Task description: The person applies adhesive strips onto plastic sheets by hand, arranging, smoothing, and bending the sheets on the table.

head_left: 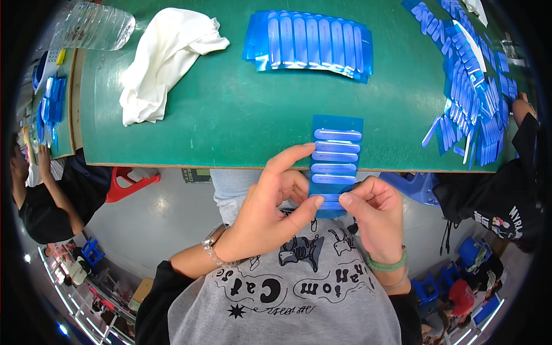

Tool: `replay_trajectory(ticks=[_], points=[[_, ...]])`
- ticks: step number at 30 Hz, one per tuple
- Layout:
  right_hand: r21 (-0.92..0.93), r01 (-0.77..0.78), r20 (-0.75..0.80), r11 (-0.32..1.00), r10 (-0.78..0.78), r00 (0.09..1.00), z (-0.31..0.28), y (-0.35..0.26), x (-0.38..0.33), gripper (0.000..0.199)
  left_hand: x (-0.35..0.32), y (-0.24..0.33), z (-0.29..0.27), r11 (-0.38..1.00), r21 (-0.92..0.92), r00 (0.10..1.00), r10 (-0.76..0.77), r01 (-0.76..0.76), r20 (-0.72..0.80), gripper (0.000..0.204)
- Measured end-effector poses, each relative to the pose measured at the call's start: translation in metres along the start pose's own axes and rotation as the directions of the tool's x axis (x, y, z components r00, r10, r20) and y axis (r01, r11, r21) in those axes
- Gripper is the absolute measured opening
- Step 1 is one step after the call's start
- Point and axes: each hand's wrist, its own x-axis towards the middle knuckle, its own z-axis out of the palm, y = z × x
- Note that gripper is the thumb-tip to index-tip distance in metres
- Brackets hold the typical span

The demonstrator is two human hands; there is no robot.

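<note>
A blue film sheet (337, 122) carrying a column of several long rounded blue strips is held between my two hands, its upper part over the table's near edge. My left hand (276, 201) pinches its lower left side with the thumb, while the index finger reaches up along the left edge. On the lower right, my right hand (374, 213) grips the sheet between thumb and curled fingers. One strip lies between my two thumbs, apart from the others above. Beyond my hands, a stack of similar blue sheets (313, 40) lies at the far middle of the green table (230, 115).
A crumpled white cloth (169, 63) lies at left, near a clear plastic bottle (98, 26). Many loose blue strips and sheets (471, 92) are heaped at right, beside another person's hand (522, 108). At far left another person (49, 201) works. Red (129, 183) and blue stools (414, 187) stand below the edge.
</note>
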Motion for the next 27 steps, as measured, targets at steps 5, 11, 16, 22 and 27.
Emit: replay_trajectory(ticks=[5, 11, 16, 22, 27], points=[[-0.162, 0.106, 0.016, 0.981, -0.105, 0.994, 0.003, -0.001, -0.002, 0.014, 0.002, -0.004, -0.001, 0.996, -0.093, 1.000, 0.016, -0.018, -0.020, 0.067], [0.039, 0.163, 0.010, 0.986, -0.163, 0.987, 0.016, 0.000, -0.003, 0.029, 0.001, -0.005, -0.001, 0.997, -0.019, 0.996, 0.076, -0.077, -0.038, 0.064], [-0.141, 0.207, 0.102, 0.968, -0.194, 0.976, 0.003, 0.009, -0.001, 0.032, 0.005, -0.001, 0.004, 0.994, 0.053, 0.995, 0.094, -0.092, -0.033, 0.065], [-0.086, 0.281, 0.056, 0.956, -0.277, 0.959, 0.012, 0.013, 0.000, 0.033, 0.003, -0.002, 0.002, 0.997, -0.060, 0.997, 0.053, -0.057, -0.062, 0.068], [-0.132, 0.280, 0.070, 0.951, -0.273, 0.960, 0.009, 0.013, -0.001, 0.034, 0.001, 0.003, 0.009, 0.995, -0.056, 0.990, 0.069, -0.077, -0.120, 0.068]])
